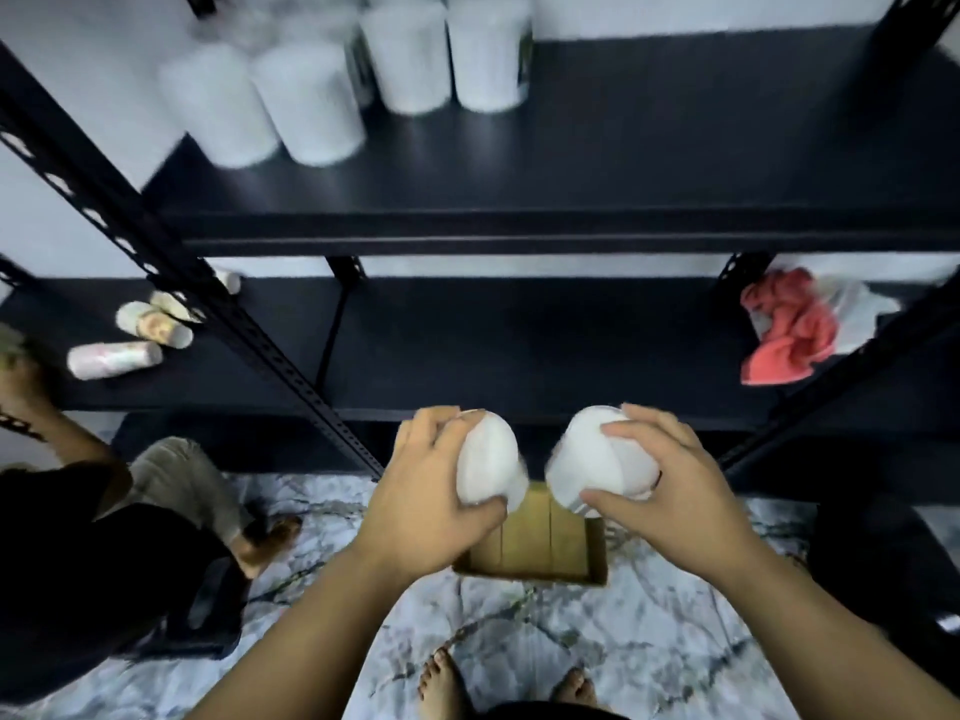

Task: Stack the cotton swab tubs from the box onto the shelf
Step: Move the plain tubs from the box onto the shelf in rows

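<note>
We hold one white tub in each of our hands, out in front of us and above the brown box on the floor. Our left hand is wrapped around the left tub, with the thumb below it and the fingers over the top. Our right hand grips the right tub the same way. The two tubs are near each other but do not touch. The box sits on the marble floor, just in front of the black shelf, and we can see our bare feet below it. Up on the top shelf stand more white tubs in a group at the back left, a bit blurry. On the lower shelf lies a red cloth on the right. On the left side lie some small tubes. Another person crouches at the left.
</note>
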### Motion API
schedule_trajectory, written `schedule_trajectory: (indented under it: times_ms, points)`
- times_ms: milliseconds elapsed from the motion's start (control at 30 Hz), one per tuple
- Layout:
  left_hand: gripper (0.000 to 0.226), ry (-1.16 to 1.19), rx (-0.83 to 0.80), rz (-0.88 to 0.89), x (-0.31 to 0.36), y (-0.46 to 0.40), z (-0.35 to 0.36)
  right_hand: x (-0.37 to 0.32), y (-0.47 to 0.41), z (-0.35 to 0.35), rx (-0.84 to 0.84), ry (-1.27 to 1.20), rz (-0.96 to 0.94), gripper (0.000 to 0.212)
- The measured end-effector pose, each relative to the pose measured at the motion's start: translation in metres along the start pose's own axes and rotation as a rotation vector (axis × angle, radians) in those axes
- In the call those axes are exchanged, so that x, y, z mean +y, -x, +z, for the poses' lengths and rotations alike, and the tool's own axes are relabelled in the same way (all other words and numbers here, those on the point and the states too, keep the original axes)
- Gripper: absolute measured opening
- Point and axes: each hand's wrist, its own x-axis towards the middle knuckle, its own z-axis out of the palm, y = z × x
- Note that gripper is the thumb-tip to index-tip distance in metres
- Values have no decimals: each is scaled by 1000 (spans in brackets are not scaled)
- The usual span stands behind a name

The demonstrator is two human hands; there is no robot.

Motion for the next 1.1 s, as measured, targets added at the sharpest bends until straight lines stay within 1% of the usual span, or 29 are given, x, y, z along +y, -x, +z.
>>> schedule_trajectory:
  times_ms: [100,167,333,500,700,833,1100]
  points:
    - [83,17,75,37,28,-6,-27,-24,-11,-35,37,-11,-69,62]
    - [81,44,120,59,46,-12,-43,-40,-19,-52,67,-22,-117,64]
    - [80,107,215,112,80,-33,-78,-74,-41,-78,161,-71,-204,66]
    - [78,125,297,183,95,-66,-113,-102,-70,-97,285,-69,-289,64]
    - [80,114,318,257,99,-125,-164,-147,-120,-122,430,-58,-361,58]
    - [74,90,290,302,99,-172,-192,-172,-158,-132,498,-28,-305,57]
    - [73,79,196,338,80,-245,-205,-177,-218,-127,510,20,-154,58]
